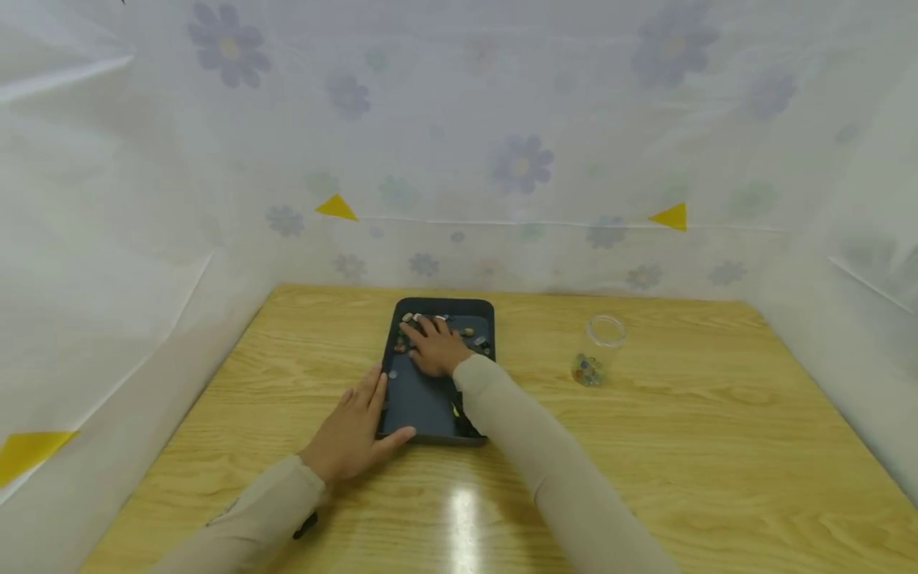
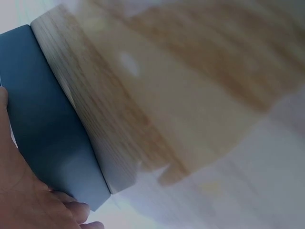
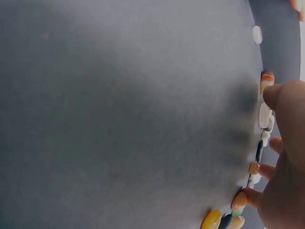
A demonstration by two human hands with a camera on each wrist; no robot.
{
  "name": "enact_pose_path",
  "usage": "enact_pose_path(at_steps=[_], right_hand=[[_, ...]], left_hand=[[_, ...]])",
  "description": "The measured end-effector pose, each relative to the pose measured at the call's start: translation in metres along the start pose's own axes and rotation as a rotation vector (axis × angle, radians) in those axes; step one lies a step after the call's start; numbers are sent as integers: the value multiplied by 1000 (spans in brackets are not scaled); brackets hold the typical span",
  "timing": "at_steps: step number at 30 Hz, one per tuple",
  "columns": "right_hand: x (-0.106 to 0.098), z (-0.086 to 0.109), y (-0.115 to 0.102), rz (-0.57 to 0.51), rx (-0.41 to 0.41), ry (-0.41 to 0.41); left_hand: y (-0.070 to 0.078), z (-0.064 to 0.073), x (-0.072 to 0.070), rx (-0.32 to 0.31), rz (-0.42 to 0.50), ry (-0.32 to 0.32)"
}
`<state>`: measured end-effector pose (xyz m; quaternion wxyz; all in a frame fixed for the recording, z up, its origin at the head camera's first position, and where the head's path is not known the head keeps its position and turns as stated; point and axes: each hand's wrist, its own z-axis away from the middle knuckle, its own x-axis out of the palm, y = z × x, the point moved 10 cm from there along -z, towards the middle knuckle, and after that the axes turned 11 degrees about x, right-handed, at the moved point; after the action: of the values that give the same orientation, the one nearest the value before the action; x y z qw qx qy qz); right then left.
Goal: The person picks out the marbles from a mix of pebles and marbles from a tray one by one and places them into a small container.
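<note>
A dark rectangular tray (image 1: 423,402) lies lengthwise on the table, with small polished stones (image 1: 468,332) of several colours around its far part. My right hand (image 1: 437,349) reaches into it, fingers spread among the stones. Seen from the right wrist, the fingertips are right at a row of stones (image 3: 239,202) along the tray's wall, and one pale stone (image 3: 257,35) lies apart from them. My left hand (image 1: 347,434) rests against the tray's left side, fingers straight along the wall and thumb at the near edge.
To the right of the tray stands a clear jar (image 1: 606,331), its bottom filled with small stones (image 1: 589,371). White flower-patterned sheeting (image 1: 459,159) surrounds the wooden table (image 1: 703,414) at the back and sides, with yellow triangles (image 1: 670,216) on it.
</note>
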<state>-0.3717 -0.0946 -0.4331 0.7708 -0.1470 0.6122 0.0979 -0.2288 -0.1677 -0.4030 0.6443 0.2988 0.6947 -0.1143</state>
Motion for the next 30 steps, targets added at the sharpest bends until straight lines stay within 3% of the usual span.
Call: enact_pose_path(at_steps=[14,23,30], right_hand=[[0,-1,-2,78,2,35],[-10,6,-21,234,-120,99],[-7,3,-22,185,-132,75]], left_hand=[[0,0,1,2,-2,10],[0,-1,3,4,-10,10],[0,0,2,2,-8,12]])
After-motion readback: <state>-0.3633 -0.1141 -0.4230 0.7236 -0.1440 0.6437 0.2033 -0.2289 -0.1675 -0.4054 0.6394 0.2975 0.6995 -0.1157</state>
